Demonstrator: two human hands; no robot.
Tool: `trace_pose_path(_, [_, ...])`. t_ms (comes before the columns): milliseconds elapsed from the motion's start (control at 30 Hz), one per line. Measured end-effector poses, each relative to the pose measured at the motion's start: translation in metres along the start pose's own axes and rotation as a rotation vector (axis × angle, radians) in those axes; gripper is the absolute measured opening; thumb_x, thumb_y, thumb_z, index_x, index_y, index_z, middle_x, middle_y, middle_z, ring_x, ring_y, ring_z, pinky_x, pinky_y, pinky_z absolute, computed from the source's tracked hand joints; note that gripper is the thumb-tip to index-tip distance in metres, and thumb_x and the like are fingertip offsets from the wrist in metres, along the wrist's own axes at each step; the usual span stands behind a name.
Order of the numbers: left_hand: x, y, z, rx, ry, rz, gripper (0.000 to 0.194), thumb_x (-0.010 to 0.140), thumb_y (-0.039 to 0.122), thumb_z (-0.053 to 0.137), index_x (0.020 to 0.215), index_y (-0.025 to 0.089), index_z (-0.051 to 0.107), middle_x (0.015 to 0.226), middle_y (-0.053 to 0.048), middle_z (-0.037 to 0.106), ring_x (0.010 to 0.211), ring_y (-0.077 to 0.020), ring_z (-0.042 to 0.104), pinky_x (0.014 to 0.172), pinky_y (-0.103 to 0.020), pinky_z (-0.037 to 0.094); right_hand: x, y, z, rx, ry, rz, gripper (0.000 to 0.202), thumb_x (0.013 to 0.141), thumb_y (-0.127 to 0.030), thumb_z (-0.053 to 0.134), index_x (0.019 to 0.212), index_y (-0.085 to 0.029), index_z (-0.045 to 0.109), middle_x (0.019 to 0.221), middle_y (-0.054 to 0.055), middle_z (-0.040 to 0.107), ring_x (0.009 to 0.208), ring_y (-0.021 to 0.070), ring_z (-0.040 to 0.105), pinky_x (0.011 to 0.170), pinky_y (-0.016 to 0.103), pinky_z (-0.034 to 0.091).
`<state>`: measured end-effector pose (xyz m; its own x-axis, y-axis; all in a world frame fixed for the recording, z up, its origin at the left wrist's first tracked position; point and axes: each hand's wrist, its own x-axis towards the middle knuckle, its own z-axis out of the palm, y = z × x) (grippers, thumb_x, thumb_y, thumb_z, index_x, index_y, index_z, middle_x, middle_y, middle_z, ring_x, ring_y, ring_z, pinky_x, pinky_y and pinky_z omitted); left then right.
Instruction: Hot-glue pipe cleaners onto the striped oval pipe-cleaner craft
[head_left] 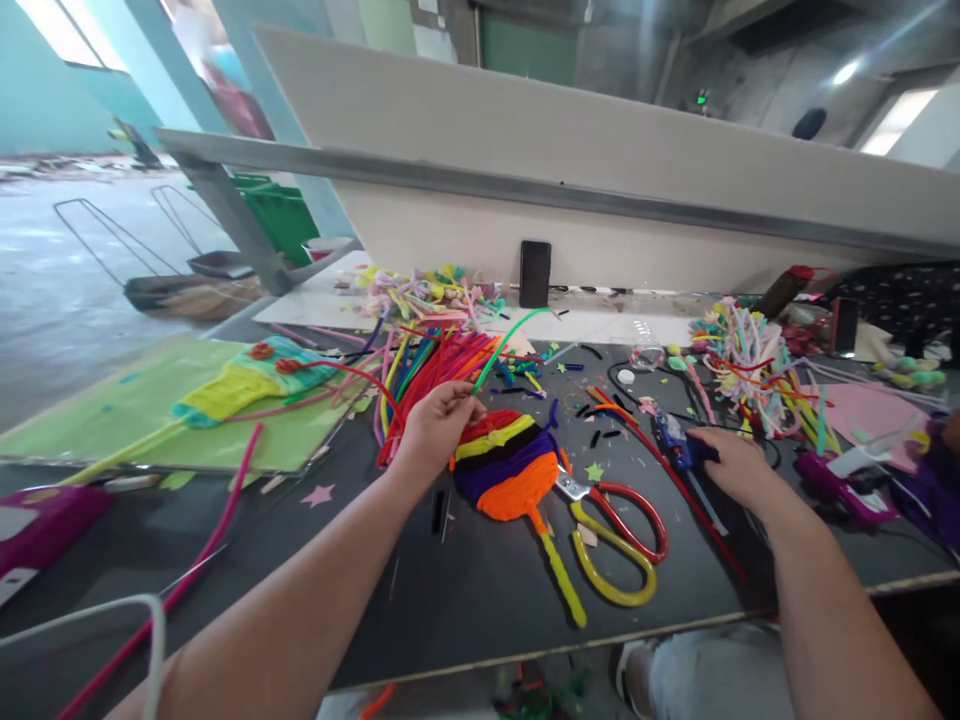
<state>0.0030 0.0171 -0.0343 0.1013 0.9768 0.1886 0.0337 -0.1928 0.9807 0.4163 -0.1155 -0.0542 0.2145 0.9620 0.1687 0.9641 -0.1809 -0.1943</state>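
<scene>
My left hand [442, 425] pinches a green pipe cleaner [510, 335] that curves up and to the right. Just below it on the dark table lies a fan-shaped piece [514, 480] banded in red, yellow, black, purple and orange, with a yellow-green handle. To the right, my right hand [724, 460] is closed on a blue glue gun [675, 440], its lower end hidden by the fingers. Scissors [619, 540] with one red and one yellow handle rest between the fan-shaped piece and my right forearm.
Bundled pipe cleaners [457, 370] lie behind my left hand. A green board [300, 440] holds another fan-shaped piece. A phone [535, 274] leans on the white panel. A magenta glue gun [847, 490] lies right. At the right edge is another person's purple sleeve [930, 500].
</scene>
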Motion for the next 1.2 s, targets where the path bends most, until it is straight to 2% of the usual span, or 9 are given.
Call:
trace_pose_path(200, [0.005, -0.005, -0.003, -0.01, 0.019, -0.045, 0.03, 0.071, 0.035, 0.065, 0.092, 0.015, 0.059, 0.07, -0.002, 0.066, 0.064, -0.0143, 0.064, 0.062, -0.026, 0.052, -0.001, 0.008, -0.008, 0.16, 0.019, -0.072, 0.045, 0.068, -0.012, 0.055, 0.111, -0.016, 0.066, 0.117, 0.014, 0.066, 0.114, 0.0296, 0.058, 0.102, 0.044, 0.042])
trace_pose_path(367, [0.0, 0.001, 0.0, -0.111, -0.026, -0.088, 0.031, 0.071, 0.034, 0.067, 0.093, 0.014, 0.057, 0.074, -0.003, 0.069, 0.067, -0.0141, 0.066, 0.065, -0.027, 0.054, -0.007, 0.008, -0.025, 0.395, 0.219, -0.035, 0.055, 0.075, -0.02, 0.056, 0.13, -0.019, 0.052, 0.122, 0.016, 0.061, 0.113, 0.0282, 0.058, 0.1, 0.043, 0.041])
trace_pose_path(467, [-0.003, 0.006, 0.002, -0.189, -0.104, -0.137, 0.032, 0.071, 0.035, 0.069, 0.09, 0.014, 0.055, 0.078, -0.005, 0.069, 0.068, -0.0142, 0.067, 0.065, -0.027, 0.055, -0.013, -0.007, -0.039, 0.85, 0.392, 0.061, 0.061, 0.072, -0.023, 0.066, 0.131, -0.025, 0.05, 0.124, 0.015, 0.058, 0.107, 0.0252, 0.06, 0.092, 0.04, 0.045])
trace_pose_path(567, [-0.005, 0.008, 0.002, -0.203, -0.169, -0.178, 0.03, 0.072, 0.036, 0.069, 0.088, 0.014, 0.056, 0.08, -0.004, 0.068, 0.065, -0.0128, 0.067, 0.062, -0.025, 0.054, -0.022, -0.031, -0.048, 1.235, 0.516, 0.162, 0.041, 0.078, -0.031, 0.062, 0.119, -0.028, 0.058, 0.123, 0.013, 0.059, 0.086, 0.0194, 0.063, 0.08, 0.04, 0.049])
trace_pose_path(667, [-0.004, 0.007, 0.002, -0.175, -0.148, -0.21, 0.023, 0.075, 0.031, 0.065, 0.088, 0.014, 0.054, 0.073, -0.001, 0.064, 0.057, -0.0113, 0.064, 0.054, -0.022, 0.052, -0.03, -0.058, -0.051, 1.486, 0.339, 0.151, 0.025, 0.083, -0.037, 0.058, 0.102, -0.025, 0.067, 0.118, 0.014, 0.061, 0.079, 0.0192, 0.058, 0.074, 0.04, 0.048])
trace_pose_path(767, [-0.002, 0.005, 0.0, -0.147, -0.125, -0.219, 0.017, 0.075, 0.024, 0.062, 0.086, 0.015, 0.052, 0.067, 0.001, 0.062, 0.053, -0.0097, 0.061, 0.05, -0.019, 0.047, -0.038, -0.086, -0.05, 1.62, 0.142, 0.16, 0.025, 0.08, -0.039, 0.059, 0.098, -0.024, 0.068, 0.105, 0.011, 0.064, 0.065, 0.0154, 0.05, 0.066, 0.037, 0.046])
trace_pose_path(933, [-0.007, 0.015, -0.001, -0.408, -0.288, -0.281, 0.017, 0.074, 0.018, 0.067, 0.084, 0.015, 0.054, 0.073, 0.0, 0.062, 0.06, -0.0087, 0.061, 0.06, -0.021, 0.05, -0.049, -0.13, -0.043, 1.756, -0.156, 0.082, 0.023, 0.079, -0.039, 0.057, 0.094, -0.024, 0.067, 0.09, 0.006, 0.06, 0.06, 0.0131, 0.042, 0.059, 0.031, 0.042])
trace_pose_path(1067, [-0.017, 0.021, 0.006, -0.589, -0.35, -0.404, 0.019, 0.072, 0.017, 0.073, 0.081, 0.015, 0.057, 0.08, -0.003, 0.065, 0.074, -0.0129, 0.065, 0.072, -0.025, 0.053, -0.056, -0.15, -0.034, 1.774, -0.245, 0.077, 0.016, 0.075, -0.03, 0.065, 0.09, -0.024, 0.067, 0.086, 0.003, 0.059, 0.057, 0.0108, 0.041, 0.057, 0.029, 0.039])
trace_pose_path(1200, [-0.021, 0.019, 0.01, -0.506, -0.382, -0.402, 0.02, 0.072, 0.022, 0.075, 0.079, 0.014, 0.059, 0.068, -0.001, 0.062, 0.059, -0.0074, 0.058, 0.058, -0.017, 0.046, -0.06, -0.153, -0.028, 1.76, -0.274, 0.09, 0.012, 0.078, -0.027, 0.068, 0.089, -0.022, 0.069, 0.082, 0.001, 0.06, 0.059, 0.0098, 0.045, 0.057, 0.027, 0.038])
